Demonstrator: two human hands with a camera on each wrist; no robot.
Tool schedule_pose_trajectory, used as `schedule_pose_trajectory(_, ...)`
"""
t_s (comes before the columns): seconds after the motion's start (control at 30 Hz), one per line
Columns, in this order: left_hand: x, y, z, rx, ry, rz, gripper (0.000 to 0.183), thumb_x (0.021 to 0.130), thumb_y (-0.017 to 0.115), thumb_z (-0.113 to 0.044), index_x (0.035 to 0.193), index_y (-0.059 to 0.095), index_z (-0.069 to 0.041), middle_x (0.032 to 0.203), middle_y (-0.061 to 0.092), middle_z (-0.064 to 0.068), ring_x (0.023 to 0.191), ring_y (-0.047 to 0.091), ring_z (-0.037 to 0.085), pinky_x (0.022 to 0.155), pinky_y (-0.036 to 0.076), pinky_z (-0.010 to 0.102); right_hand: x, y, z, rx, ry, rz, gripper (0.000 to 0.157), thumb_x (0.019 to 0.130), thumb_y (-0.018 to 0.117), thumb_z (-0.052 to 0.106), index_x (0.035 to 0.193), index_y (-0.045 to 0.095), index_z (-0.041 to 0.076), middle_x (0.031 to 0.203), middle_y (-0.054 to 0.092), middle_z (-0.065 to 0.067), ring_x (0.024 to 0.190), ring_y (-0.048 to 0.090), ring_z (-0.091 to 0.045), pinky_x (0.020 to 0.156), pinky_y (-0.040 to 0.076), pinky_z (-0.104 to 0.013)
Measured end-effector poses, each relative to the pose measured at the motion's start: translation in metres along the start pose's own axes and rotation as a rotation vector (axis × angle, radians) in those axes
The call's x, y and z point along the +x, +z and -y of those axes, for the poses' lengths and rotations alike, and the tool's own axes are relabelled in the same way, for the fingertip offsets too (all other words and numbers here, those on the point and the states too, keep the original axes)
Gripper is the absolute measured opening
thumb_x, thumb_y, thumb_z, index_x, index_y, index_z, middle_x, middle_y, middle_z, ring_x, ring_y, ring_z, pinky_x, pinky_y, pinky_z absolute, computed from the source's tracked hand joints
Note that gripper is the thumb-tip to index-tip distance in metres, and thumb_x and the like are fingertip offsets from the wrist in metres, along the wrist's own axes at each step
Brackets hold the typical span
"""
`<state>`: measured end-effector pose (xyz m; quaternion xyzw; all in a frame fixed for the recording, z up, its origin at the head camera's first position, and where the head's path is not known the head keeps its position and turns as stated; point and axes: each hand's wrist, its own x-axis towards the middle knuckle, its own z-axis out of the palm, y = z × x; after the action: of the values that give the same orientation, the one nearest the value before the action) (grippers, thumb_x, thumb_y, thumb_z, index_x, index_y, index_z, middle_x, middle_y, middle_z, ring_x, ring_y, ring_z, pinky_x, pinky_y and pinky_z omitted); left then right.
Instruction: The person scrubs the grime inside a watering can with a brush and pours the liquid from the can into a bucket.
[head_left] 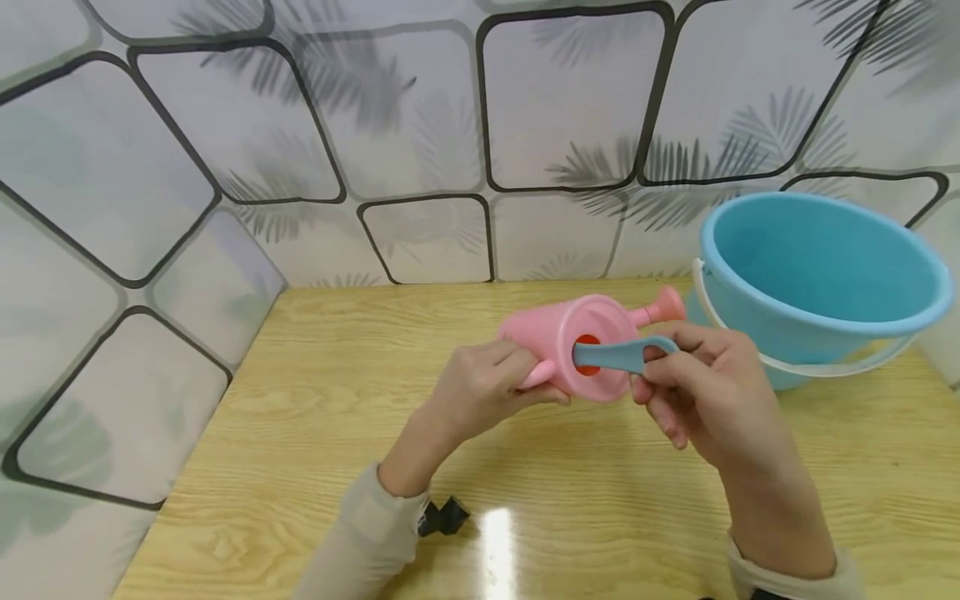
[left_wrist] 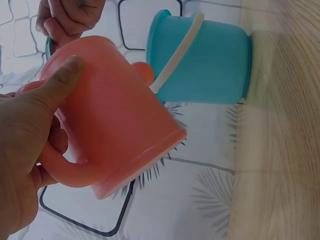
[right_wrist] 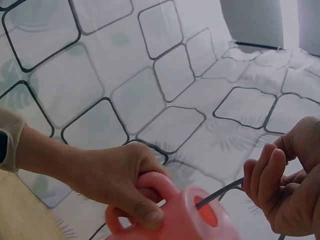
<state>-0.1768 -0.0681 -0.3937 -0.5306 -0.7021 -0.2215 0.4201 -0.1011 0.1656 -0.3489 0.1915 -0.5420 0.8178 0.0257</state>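
Observation:
My left hand (head_left: 487,375) grips the handle of a pink toy watering can (head_left: 536,325), its thumb lying along the can's side in the left wrist view. The can is tilted over the table, its round opening facing me and its sprinkler spout (head_left: 666,304) pointing right. My right hand (head_left: 720,392) pinches the looped end of a flat blue-grey handle (head_left: 615,356) between thumb and fingers. The handle's other end goes into the opening, where its tip is hidden. Red-orange (head_left: 588,342) shows inside around it.
A large light-blue bucket (head_left: 806,329) with a white carrying handle (head_left: 840,368) stands at the right, close beyond my right hand. Under both hands lies a wood-grain table (head_left: 300,417). Patterned wall covering (head_left: 427,237) borders it at the back and left.

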Motion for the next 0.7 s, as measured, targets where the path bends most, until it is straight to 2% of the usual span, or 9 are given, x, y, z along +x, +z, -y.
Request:
schedule_pose_trajectory(0.1, -0.0003, 0.0005, -0.0008, 0.003, -0.008, 0.007, 0.048, 0.074, 0.082, -0.045, 0.066, 0.046, -0.015, 0.057, 0.043, -0.006, 0.051, 0.039, 0.003, 0.049, 0.036, 0.011, -0.0026, -0.0023, 0.002, 0.041, -0.021, -0.007, 0.029, 0.088, 0.035, -0.024, 0.081, 0.059, -0.011, 0.063, 0.061, -0.013, 0.033, 0.033, -0.02, 0.031, 0.018, -0.03)
schedule_pose_trajectory(0.27, -0.0012, -0.0003, -0.0015, 0.013, -0.021, 0.025, 0.05, 0.07, 0.086, -0.044, 0.066, 0.046, -0.015, 0.057, 0.044, -0.006, 0.051, 0.039, 0.003, 0.048, 0.034, 0.012, 0.0006, 0.0014, 0.0008, -0.04, 0.033, 0.009, 0.028, 0.091, 0.039, -0.021, 0.081, 0.06, -0.006, 0.065, 0.063, -0.009, 0.035, 0.037, -0.02, 0.031, 0.026, -0.027)
schedule_pose_trajectory(0.37, -0.0007, -0.0011, -0.0013, 0.015, -0.027, 0.023, 0.051, 0.069, 0.087, -0.043, 0.066, 0.044, -0.014, 0.057, 0.043, -0.006, 0.051, 0.038, 0.003, 0.047, 0.033, 0.012, -0.0015, 0.0002, 0.0023, 0.005, -0.001, 0.0, 0.028, 0.09, 0.037, -0.022, 0.081, 0.06, -0.009, 0.064, 0.062, -0.011, 0.035, 0.035, -0.02, 0.031, 0.021, -0.029)
schedule_pose_trajectory(0.47, 0.0003, -0.001, -0.0011, 0.018, -0.027, 0.022, 0.051, 0.072, 0.085, -0.043, 0.066, 0.044, -0.015, 0.057, 0.043, -0.006, 0.051, 0.038, 0.003, 0.047, 0.033, 0.012, -0.0031, 0.0005, 0.0034, 0.032, -0.025, -0.022, 0.027, 0.089, 0.036, -0.023, 0.08, 0.059, -0.011, 0.063, 0.061, -0.013, 0.033, 0.034, -0.02, 0.031, 0.018, -0.03)
schedule_pose_trajectory(0.6, 0.0005, -0.0004, -0.0018, 0.023, -0.025, 0.029, 0.049, 0.076, 0.082, -0.045, 0.066, 0.045, -0.015, 0.057, 0.043, -0.006, 0.05, 0.038, 0.003, 0.047, 0.032, 0.012, 0.0015, 0.0062, 0.0009, -0.051, 0.049, -0.042, 0.026, 0.091, 0.041, -0.018, 0.078, 0.059, -0.006, 0.063, 0.062, -0.009, 0.035, 0.039, -0.017, 0.032, 0.03, -0.024)
schedule_pose_trajectory(0.7, 0.0005, 0.0001, -0.0029, 0.031, -0.019, 0.027, 0.047, 0.081, 0.078, -0.046, 0.066, 0.046, -0.015, 0.057, 0.043, -0.006, 0.049, 0.038, 0.003, 0.046, 0.032, 0.011, 0.0026, 0.0056, 0.0, -0.023, 0.054, -0.053, 0.027, 0.092, 0.04, -0.018, 0.078, 0.059, -0.006, 0.063, 0.061, -0.009, 0.035, 0.038, -0.017, 0.033, 0.031, -0.021)
